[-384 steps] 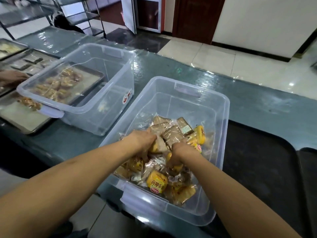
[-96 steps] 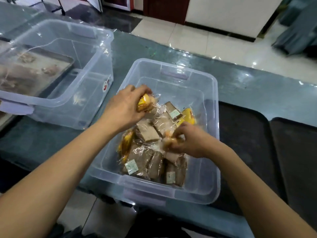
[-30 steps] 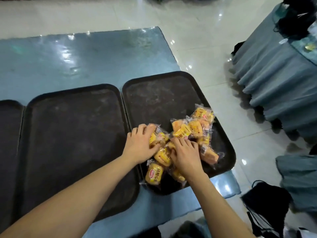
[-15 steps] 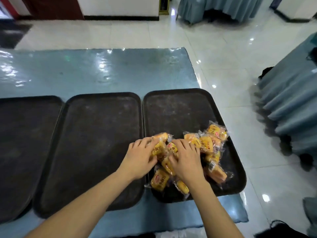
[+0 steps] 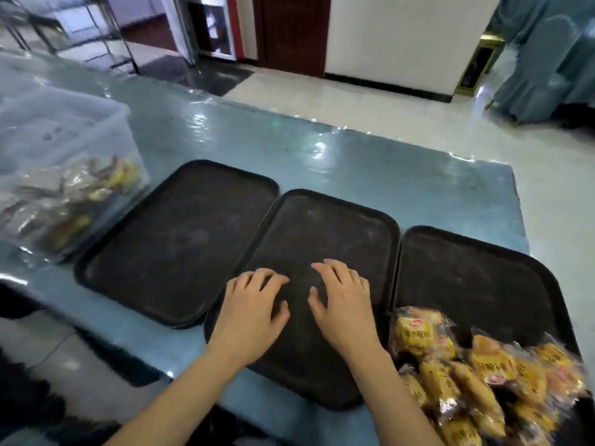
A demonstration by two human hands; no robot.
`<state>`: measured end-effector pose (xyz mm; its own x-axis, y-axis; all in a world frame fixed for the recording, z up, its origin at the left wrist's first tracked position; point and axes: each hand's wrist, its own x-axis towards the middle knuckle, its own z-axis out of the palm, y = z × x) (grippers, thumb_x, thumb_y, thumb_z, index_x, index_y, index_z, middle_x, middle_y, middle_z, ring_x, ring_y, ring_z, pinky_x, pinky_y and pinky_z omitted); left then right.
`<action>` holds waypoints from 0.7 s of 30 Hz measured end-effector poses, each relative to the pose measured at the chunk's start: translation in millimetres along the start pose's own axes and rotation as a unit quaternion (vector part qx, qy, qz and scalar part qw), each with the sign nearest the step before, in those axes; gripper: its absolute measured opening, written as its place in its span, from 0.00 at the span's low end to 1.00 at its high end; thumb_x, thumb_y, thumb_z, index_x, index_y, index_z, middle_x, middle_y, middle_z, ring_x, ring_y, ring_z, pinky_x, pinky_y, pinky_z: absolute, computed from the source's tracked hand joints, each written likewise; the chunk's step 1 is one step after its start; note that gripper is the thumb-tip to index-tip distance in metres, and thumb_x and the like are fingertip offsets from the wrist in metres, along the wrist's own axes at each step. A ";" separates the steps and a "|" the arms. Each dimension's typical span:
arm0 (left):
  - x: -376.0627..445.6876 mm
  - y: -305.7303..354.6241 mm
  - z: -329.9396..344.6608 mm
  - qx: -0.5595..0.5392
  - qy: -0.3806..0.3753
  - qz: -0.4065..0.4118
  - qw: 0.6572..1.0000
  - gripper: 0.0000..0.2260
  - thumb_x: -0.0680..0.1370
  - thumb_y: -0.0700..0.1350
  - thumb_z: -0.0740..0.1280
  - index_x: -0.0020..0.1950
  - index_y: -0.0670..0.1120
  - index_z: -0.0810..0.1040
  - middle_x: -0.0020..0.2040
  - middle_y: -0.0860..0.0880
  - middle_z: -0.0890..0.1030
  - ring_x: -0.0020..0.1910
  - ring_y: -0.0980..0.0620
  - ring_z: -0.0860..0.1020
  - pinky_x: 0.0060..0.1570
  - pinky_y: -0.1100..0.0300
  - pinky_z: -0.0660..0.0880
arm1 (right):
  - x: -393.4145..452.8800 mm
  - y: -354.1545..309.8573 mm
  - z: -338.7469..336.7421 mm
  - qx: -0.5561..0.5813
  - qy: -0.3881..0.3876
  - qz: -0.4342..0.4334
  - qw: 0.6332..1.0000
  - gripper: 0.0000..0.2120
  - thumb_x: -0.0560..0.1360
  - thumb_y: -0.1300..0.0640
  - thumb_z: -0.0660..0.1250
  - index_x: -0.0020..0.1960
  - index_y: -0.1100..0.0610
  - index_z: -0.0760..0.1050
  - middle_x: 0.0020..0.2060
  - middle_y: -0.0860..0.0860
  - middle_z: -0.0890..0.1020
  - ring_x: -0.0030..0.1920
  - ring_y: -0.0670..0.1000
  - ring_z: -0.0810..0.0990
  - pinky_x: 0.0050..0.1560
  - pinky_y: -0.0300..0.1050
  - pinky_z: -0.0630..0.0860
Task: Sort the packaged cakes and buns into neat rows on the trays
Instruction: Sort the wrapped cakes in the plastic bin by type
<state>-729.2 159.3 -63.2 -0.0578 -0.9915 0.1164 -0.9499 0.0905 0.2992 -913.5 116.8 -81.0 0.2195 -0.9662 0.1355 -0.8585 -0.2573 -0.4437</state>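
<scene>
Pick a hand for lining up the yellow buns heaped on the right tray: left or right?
Right. The right hand lies open over the middle tray, beside the yellow buns heaped at the right tray's near end. The left hand, also open, would have to cross over the right.

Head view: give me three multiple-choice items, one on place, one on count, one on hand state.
1. The heap of yellow wrapped buns lies on which dark tray?
A left B middle C right
2. How many dark trays lie side by side?
A two B three C four
3. The hands are
A holding buns B open, holding nothing C lifting a tray

C: the heap is on the right dark rectangular tray.
B: the left tray, the middle tray and the right one.
B: the left hand and the right hand are spread over the middle tray.
</scene>
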 end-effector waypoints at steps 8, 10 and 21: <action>-32.0 -135.7 -58.6 0.012 0.060 -0.113 0.992 0.18 0.74 0.57 0.58 0.62 0.56 0.76 0.59 0.55 0.76 0.57 0.48 0.76 0.57 0.50 0.71 | 52.7 -141.3 59.1 0.014 -0.045 -0.112 0.993 0.22 0.80 0.47 0.63 0.73 0.45 0.68 0.72 0.45 0.70 0.70 0.49 0.70 0.71 0.51 0.65; -38.2 -173.4 -73.8 0.014 0.064 -0.129 0.990 0.19 0.75 0.57 0.58 0.63 0.56 0.75 0.59 0.56 0.76 0.57 0.49 0.76 0.58 0.50 0.71 | 66.5 -181.3 77.1 0.020 -0.049 -0.131 0.990 0.21 0.79 0.47 0.64 0.72 0.45 0.69 0.71 0.45 0.70 0.68 0.49 0.71 0.70 0.51 0.66; -57.4 -361.5 -163.7 0.000 0.104 -0.197 0.975 0.19 0.76 0.58 0.56 0.64 0.56 0.75 0.59 0.56 0.75 0.58 0.49 0.74 0.60 0.51 0.70 | 139.7 -379.9 163.6 0.066 -0.064 -0.211 0.973 0.20 0.78 0.49 0.66 0.69 0.46 0.72 0.65 0.45 0.72 0.61 0.48 0.75 0.61 0.48 0.69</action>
<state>-332.2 198.7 -23.0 0.3750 -0.9091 0.1815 -0.8857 -0.2936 0.3595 -480.9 76.4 -38.5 0.6030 -0.7658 0.2232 -0.6142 -0.6243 -0.4826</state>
